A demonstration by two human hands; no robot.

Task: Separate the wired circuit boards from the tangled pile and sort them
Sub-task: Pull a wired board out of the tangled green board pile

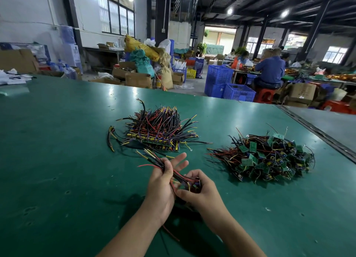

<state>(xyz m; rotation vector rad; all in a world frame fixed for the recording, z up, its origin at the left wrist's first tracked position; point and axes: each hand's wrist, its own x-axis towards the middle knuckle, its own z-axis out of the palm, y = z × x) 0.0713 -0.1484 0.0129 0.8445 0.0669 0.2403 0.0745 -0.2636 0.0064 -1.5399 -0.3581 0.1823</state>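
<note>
Both hands hold one bundle of wired boards (pixel 174 172) just above the green desk (pixel 57 145), near its front edge. The left hand (pixel 163 187) clamps the wires with its thumb against the palm while its fingers (pixel 180 157) stretch out, slightly apart. The right hand (pixel 201 191) has its fingers curled round the board end of the same bundle.

Beyond the hands lies a neat stack (pixel 156 131) of boards, side by side, with their wires fanned out away from the person. To its right, apart from it, sits the tangled pile (pixel 267 160) of green boards and red, black and yellow wires.

Past the desk stand blue crates (pixel 219 77) (what is in them cannot be seen) and open cardboard boxes (pixel 137 79). A cardboard box on the right (pixel 302 93) bears dark print too small to read.
</note>
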